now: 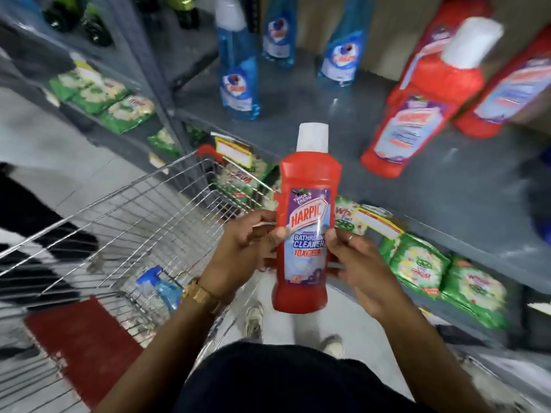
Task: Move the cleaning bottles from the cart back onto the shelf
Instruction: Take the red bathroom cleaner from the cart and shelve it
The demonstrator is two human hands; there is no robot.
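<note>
Both hands, left (pixel 244 245) and right (pixel 357 263), clasp the upright red bottle (pixel 307 210) (label facing up).

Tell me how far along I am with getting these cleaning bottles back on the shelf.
Partly done. Red bottles and blue ones already stand on the grey shelf. Your left hand and right hand hold an upright red Harpic bottle. At least one blue spray bottle remains in the cart.

A shop aisle with a pale tiled floor (pixel 38 144). Grey metal shelving (pixel 447 186) runs along the right. Green packets (pixel 417 263) line its lower tier.
</note>
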